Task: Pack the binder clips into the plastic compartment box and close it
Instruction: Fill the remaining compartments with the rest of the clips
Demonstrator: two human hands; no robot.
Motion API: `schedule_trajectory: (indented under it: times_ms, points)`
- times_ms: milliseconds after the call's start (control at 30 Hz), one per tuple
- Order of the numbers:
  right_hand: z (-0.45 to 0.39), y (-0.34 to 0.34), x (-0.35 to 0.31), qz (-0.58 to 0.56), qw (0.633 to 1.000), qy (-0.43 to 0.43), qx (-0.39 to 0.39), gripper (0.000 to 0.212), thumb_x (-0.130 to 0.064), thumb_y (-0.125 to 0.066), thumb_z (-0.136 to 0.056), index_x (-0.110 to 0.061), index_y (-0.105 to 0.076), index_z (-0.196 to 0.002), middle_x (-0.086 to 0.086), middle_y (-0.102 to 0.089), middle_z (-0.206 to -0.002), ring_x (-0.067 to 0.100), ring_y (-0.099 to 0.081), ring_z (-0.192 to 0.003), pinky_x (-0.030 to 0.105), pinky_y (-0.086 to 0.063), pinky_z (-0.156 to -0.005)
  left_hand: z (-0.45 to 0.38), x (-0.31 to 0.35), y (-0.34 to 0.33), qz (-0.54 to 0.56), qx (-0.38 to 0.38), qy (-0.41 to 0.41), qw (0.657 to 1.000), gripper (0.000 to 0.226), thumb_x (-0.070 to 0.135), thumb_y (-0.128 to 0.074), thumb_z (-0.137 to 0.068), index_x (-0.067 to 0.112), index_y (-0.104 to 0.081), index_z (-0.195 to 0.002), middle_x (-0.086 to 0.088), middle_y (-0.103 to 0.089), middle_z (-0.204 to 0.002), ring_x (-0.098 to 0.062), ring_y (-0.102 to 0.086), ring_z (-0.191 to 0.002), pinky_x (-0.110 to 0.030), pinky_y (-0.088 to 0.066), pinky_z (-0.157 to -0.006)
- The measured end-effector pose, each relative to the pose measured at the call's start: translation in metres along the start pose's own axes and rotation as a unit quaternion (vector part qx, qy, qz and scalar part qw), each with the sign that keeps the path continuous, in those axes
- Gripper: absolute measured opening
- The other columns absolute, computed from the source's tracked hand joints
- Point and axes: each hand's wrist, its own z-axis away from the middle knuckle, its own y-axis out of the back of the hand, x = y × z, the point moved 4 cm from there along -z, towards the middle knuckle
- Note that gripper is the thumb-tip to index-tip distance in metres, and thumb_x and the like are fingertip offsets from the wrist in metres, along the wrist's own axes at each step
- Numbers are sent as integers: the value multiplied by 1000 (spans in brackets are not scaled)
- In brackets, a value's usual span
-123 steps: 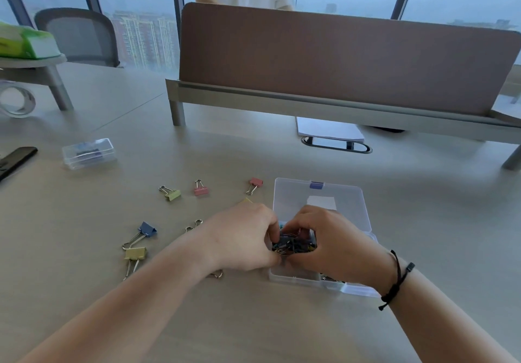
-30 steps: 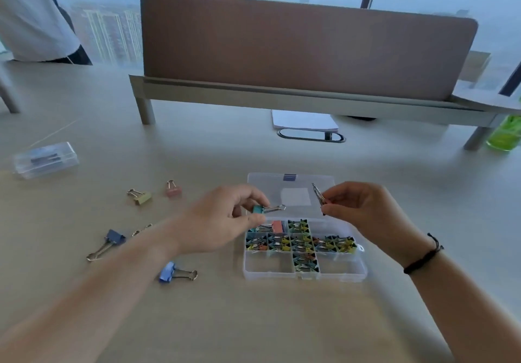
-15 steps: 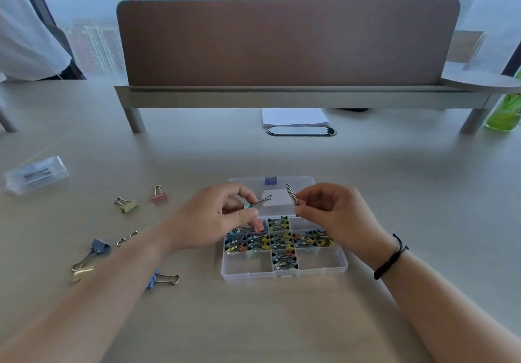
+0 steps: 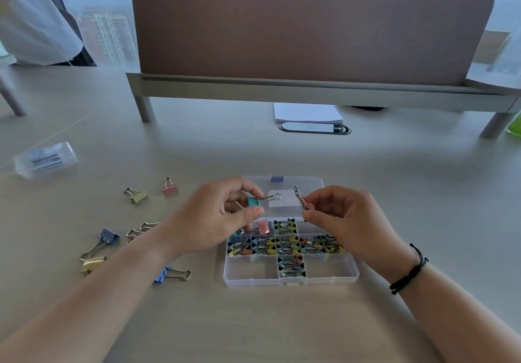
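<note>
The clear plastic compartment box (image 4: 255,276) lies open on the table, its lid (image 4: 307,186) flat behind it. Several compartments hold small coloured binder clips (image 4: 289,245). My left hand (image 4: 214,219) pinches a teal binder clip (image 4: 253,202) above the box's back left, wire handles pointing right. My right hand (image 4: 344,216) pinches a pink binder clip (image 4: 304,204) by its body, handles pointing up. Loose clips lie left of the box: yellow-green (image 4: 136,195), pink (image 4: 170,188), dark blue (image 4: 105,237), yellow (image 4: 93,262) and light blue (image 4: 169,274).
A second small clear box (image 4: 46,160) sits closed at the far left. A brown desk divider (image 4: 310,33) on metal legs spans the back, with white paper (image 4: 307,113) and a cable port (image 4: 314,128) under it. A person in white (image 4: 33,24) stands far left; a green bottle (image 4: 514,124) is at the right edge.
Both hands rose from inside the box and each now holds a clip above it. Over the last second the hands barely shifted; the camera view moved a little.
</note>
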Motion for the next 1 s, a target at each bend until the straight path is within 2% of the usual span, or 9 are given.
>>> schedule_trajectory:
  times_ms: [233,400,500,633,667,767,800,900,1000]
  points:
    - [2,-3,-1,-11,1000,2,-22,18,-6,-80,-76,-16,-75,-90,-1,-76,-81,15,-73,-78,23,-58,-77,2,-2,2,-55,-2,-3,998,18,28,-70,-89,25,-67,-106,14,-74,-88,-21,-69,-69,-39,-59,-68]
    - [2,10,-11,0,998,7,-60,24,-4,-81,-74,-16,-74,-94,0,-77,-85,14,-74,-81,19,-56,-78,3,-3,2,-82,-4,-8,997,18,30,-72,-87,31,-68,-105,20,-71,-84,-12,-67,-72,-23,-55,-64]
    - [4,18,-15,97,990,26,-104,21,-10,-82,-74,-20,-73,-90,-7,-76,-84,6,-72,-87,15,-52,-84,3,-4,2,-94,-4,-9,996,18,34,-74,-85,34,-68,-103,16,-71,-82,-8,-66,-71,-14,-50,-61]
    - [7,22,-20,228,966,61,-110,18,-19,-81,-77,-32,-72,-85,-21,-72,-85,-5,-68,-90,7,-45,-85,3,-4,2,-99,-2,-14,995,19,36,-73,-84,35,-69,-102,20,-68,-82,-9,-64,-74,-12,-49,-61]
    - [7,23,-20,247,961,65,-108,18,-21,-80,-77,-35,-71,-85,-23,-72,-86,-2,-68,-88,10,-47,-85,3,-4,2,-100,-1,-14,995,19,36,-73,-84,35,-69,-102,21,-67,-82,-9,-64,-74,-12,-49,-61]
    - [7,27,-18,286,950,67,-107,14,-32,-77,-78,-40,-69,-86,-25,-70,-91,23,-70,-79,36,-56,-80,3,-4,1,-105,-5,-21,994,19,35,-72,-84,35,-68,-103,25,-67,-83,-8,-64,-77,-11,-48,-63]
    - [7,28,-18,286,950,67,-107,14,-33,-76,-78,-41,-69,-86,-25,-70,-91,22,-70,-80,38,-56,-80,3,-4,1,-106,-5,-23,994,19,35,-71,-84,35,-68,-103,26,-67,-83,-7,-64,-78,-10,-48,-63]
    - [7,28,-17,264,956,69,-106,19,-30,-78,-79,-40,-70,-92,-25,-70,-87,0,-66,-90,24,-52,-86,2,-4,1,-108,-2,-26,994,20,38,-70,-84,36,-68,-103,24,-67,-83,-8,-64,-77,-11,-48,-62]
    - [7,23,-17,250,959,76,-106,21,-30,-77,-80,-40,-70,-97,-25,-69,-88,-2,-63,-92,21,-51,-82,2,-4,1,-112,-1,-31,993,18,35,-70,-86,36,-67,-104,22,-67,-85,-11,-64,-77,-14,-51,-64]
